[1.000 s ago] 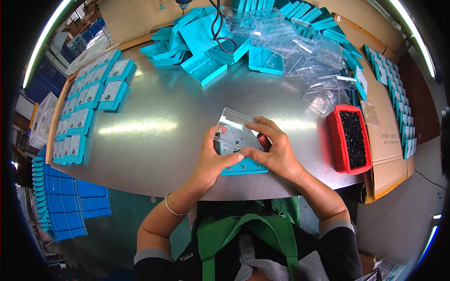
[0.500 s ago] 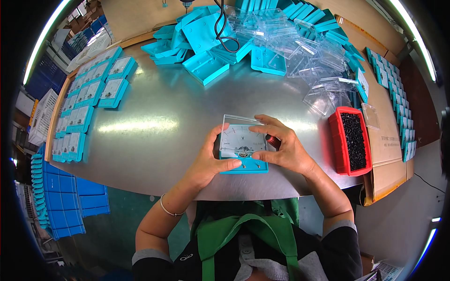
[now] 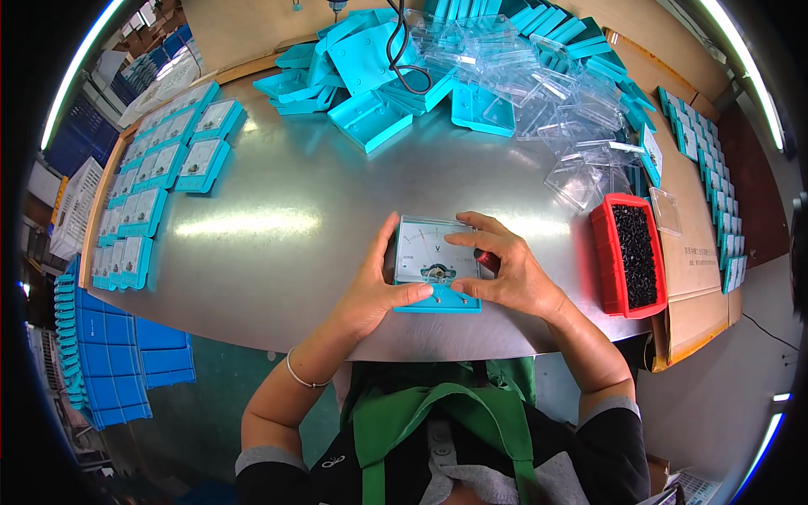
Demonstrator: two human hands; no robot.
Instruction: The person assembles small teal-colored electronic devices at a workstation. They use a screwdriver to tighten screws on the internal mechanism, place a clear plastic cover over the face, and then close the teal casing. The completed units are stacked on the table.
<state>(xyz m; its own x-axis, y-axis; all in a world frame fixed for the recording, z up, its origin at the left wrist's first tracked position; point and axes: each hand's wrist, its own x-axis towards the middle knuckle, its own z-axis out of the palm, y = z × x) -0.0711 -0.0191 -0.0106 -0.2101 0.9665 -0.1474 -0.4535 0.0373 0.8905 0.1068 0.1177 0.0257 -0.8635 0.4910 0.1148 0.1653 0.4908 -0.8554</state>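
A panel meter [image 3: 437,308] with a teal base, white dial and exposed metal movement lies on the steel table in front of me. Over its dial sits a clear plastic cover [image 3: 418,250]. My left hand [image 3: 368,290] closes round the meter's left side, thumb pressed at the cover's lower edge. From the right, my right hand [image 3: 523,273] pinches the cover between thumb and fingers. A dark red handle [image 3: 487,260] is tucked in that hand; its other end is hidden. Small screws show on the teal strip below the cover.
A red bin [image 3: 598,244] of small black parts stands at right beside cardboard [image 3: 698,290]. Teal cases [image 3: 370,120] and clear covers [image 3: 581,178] are heaped at the back. Meters stand in rows at left [image 3: 139,214] and far right [image 3: 720,202]. A black cable hangs above.
The clear cover, raised and tilted over the dial before, has come down and now lies nearly flat on the meter. My hands lowered with it and stay on both sides.
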